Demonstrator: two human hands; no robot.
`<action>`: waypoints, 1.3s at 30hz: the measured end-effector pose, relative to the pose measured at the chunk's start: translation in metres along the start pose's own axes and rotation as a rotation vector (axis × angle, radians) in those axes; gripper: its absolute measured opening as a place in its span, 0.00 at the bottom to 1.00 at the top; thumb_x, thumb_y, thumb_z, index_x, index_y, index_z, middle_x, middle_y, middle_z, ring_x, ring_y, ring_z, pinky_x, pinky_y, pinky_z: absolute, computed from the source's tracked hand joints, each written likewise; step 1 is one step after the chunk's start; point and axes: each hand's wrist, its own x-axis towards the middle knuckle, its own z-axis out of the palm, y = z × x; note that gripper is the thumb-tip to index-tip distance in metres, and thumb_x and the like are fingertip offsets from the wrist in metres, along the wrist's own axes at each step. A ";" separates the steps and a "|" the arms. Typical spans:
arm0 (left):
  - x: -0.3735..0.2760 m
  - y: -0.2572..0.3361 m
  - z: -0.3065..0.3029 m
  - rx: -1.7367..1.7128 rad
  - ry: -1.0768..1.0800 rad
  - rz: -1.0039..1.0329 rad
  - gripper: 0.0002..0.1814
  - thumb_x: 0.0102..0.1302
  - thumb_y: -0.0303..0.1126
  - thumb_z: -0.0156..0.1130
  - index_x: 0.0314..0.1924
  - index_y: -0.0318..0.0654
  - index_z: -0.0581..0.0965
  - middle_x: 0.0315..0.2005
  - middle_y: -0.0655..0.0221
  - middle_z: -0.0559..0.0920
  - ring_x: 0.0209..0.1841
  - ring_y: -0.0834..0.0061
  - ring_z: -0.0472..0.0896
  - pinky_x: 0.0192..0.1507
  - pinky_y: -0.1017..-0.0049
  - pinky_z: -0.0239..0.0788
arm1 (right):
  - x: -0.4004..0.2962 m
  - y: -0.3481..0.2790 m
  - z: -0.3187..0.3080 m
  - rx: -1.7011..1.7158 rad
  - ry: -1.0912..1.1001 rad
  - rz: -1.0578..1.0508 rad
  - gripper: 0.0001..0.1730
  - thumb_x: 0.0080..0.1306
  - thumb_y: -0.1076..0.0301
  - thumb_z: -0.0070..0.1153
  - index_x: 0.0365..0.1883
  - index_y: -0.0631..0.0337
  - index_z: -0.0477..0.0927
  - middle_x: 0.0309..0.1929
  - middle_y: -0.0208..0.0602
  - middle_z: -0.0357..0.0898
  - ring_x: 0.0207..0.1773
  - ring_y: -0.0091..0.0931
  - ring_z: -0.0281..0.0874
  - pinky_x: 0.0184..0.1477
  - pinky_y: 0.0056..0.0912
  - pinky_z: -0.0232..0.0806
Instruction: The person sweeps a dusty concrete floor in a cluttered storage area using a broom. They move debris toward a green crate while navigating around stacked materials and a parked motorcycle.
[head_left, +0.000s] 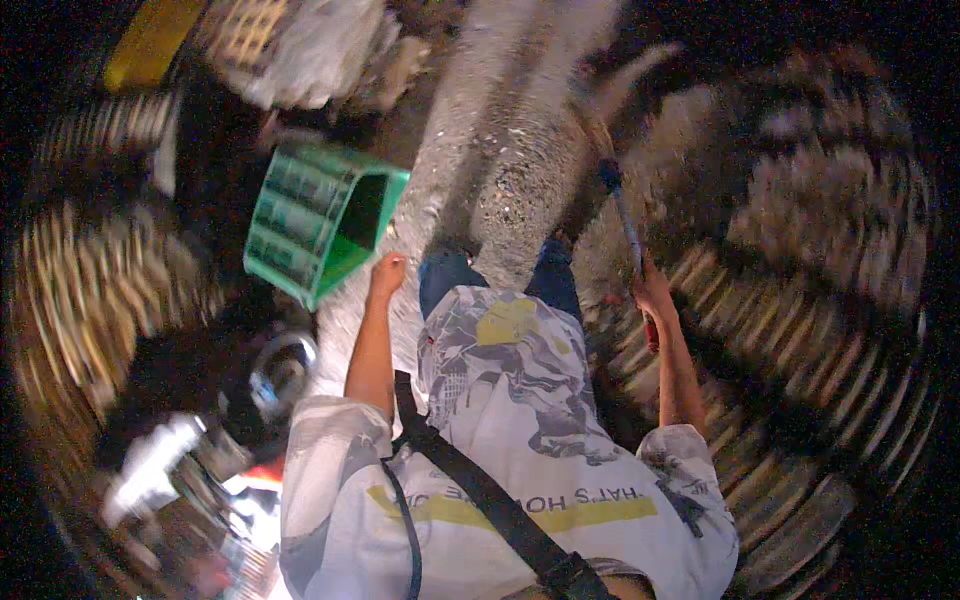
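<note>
My right hand (654, 294) is closed around the handle of a long, thin tool (628, 225). A red grip end shows below the fist. The tool's shaft reaches forward to a dark joint, and its blurred head cannot be made out. My left hand (388, 274) has its fingers curled, just right of a green plastic crate (300, 217). The crate rests tilted, with its open side facing right. Blur hides whether the left hand touches or holds anything.
A gritty path (517, 187) runs forward under my feet. Ridged stacks (765, 315) line the right, with more slatted material (82, 300) on the left. Pale sacking or sheeting (322, 52) lies ahead left. A shiny round object (283, 371) sits by my left elbow.
</note>
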 end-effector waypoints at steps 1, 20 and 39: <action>-0.023 -0.009 0.006 -0.079 0.115 -0.032 0.12 0.56 0.40 0.47 0.32 0.44 0.75 0.30 0.59 0.77 0.35 0.59 0.75 0.38 0.68 0.66 | 0.023 0.013 -0.006 0.030 -0.022 -0.112 0.34 0.57 0.57 0.47 0.58 0.60 0.53 0.20 0.46 0.71 0.14 0.36 0.65 0.16 0.37 0.57; -0.222 0.076 0.214 -0.373 -0.164 -0.565 0.11 0.56 0.31 0.48 0.38 0.41 0.74 0.29 0.61 0.78 0.26 0.71 0.75 0.28 0.73 0.68 | -0.003 -0.109 -0.025 -0.533 -1.029 -0.490 0.35 0.58 0.55 0.44 0.60 0.57 0.50 0.58 0.49 0.55 0.59 0.37 0.56 0.58 0.32 0.49; -0.330 -0.015 0.300 -0.741 0.308 -0.691 0.13 0.56 0.40 0.49 0.38 0.43 0.73 0.30 0.62 0.77 0.35 0.67 0.75 0.36 0.70 0.66 | 0.166 -0.059 -0.106 -0.164 -0.247 -0.400 0.25 0.60 0.62 0.44 0.55 0.58 0.56 0.32 0.39 0.72 0.25 0.28 0.71 0.26 0.32 0.66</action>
